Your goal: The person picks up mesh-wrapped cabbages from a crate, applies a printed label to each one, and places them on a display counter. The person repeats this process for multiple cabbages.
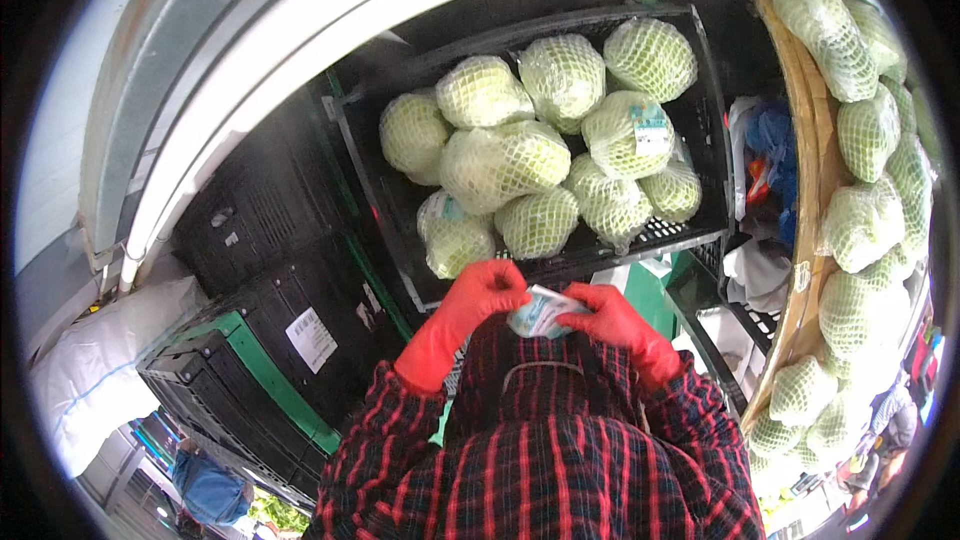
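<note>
Both my hands wear red rubber gloves and meet in front of my chest. Between them is a small stack of white and teal labels (546, 313). My right hand (618, 328) is closed on the labels from the right side. My left hand (472, 305) is closed in a pinch, its fingertips at the labels' upper left edge. Just beyond my hands stands a black plastic crate (712, 90) holding several pale green cabbages (505, 162) in white foam nets and clear wrap. One cabbage (612, 130) at the right bears a white and teal label.
Black folding crates with green edges (240, 350) stand to my left. At right, a brown cardboard edge (800, 190) borders a pile of netted cabbages (865, 315). Plastic bags (765, 165) lie between crate and cardboard. A white pipe (330, 30) curves along the far side.
</note>
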